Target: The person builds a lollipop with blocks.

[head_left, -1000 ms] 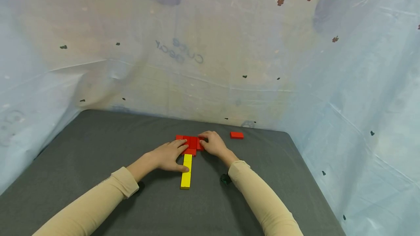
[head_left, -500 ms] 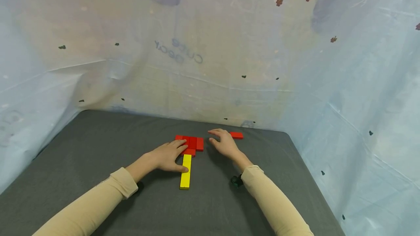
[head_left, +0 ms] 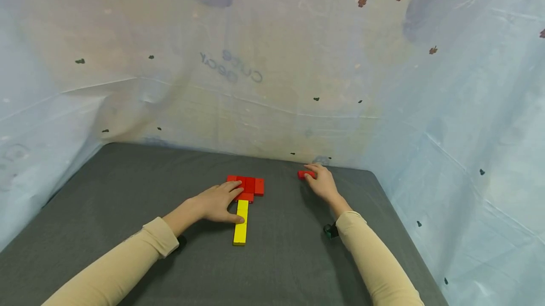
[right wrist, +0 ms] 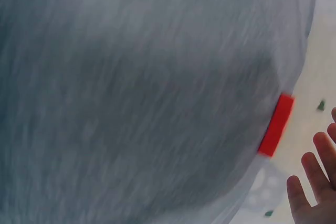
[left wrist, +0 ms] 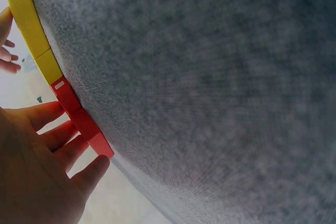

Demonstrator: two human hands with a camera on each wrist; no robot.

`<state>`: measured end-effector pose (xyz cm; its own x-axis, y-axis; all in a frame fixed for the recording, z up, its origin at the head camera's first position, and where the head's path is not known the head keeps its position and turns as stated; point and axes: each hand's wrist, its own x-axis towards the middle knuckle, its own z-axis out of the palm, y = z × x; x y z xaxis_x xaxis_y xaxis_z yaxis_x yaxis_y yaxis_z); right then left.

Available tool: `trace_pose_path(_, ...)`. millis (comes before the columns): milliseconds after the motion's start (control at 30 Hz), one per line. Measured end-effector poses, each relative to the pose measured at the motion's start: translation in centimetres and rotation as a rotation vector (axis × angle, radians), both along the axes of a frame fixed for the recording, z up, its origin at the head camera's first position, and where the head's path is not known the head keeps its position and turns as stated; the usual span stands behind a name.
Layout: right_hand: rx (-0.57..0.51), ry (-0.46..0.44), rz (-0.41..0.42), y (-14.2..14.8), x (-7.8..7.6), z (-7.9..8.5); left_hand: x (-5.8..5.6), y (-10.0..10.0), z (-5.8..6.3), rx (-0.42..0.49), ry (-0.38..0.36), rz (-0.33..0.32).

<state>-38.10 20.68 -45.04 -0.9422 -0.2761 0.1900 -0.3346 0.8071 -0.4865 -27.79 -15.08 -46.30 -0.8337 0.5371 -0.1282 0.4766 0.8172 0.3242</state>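
Observation:
Several flat red blocks [head_left: 250,184] lie side by side on the dark grey surface, with a strip of yellow blocks [head_left: 240,232] running from them toward me. My left hand [head_left: 215,203] rests on this shape with fingers spread, fingertips over the red blocks and thumb at the yellow strip. In the left wrist view its fingers reach the edge of the red row. A single red block [head_left: 302,174] lies farther right, near the back edge. My right hand [head_left: 324,185] is right at it, thumb and fingers apart and partly covering it; the right wrist view shows the loose block [right wrist: 276,124] beside extended fingers.
A grey cloth-covered table [head_left: 170,263] bears the blocks. Behind it and to the right hang pale printed plastic sheets [head_left: 272,121], meeting the table's back edge close behind the single red block.
My right hand has left the right end of the red group and moved right to the single red block. The left hand has stayed in place.

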Motion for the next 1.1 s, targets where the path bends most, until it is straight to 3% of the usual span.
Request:
trace_pose_path(200,0.075,-0.049,-0.044,2.0,-0.6,-0.2,0.2,0.0,0.1,-0.004,-0.006,0.002)
trace_pose_path(500,0.171,-0.067,-0.037,2.9,-1.5,-0.8,0.2,0.1,0.0,0.003,-0.01,0.003)
trace_pose_path(1100,0.166,-0.029,-0.047,2.7,-0.9,-1.3,0.0,-0.1,0.1,-0.005,-0.01,-0.01)
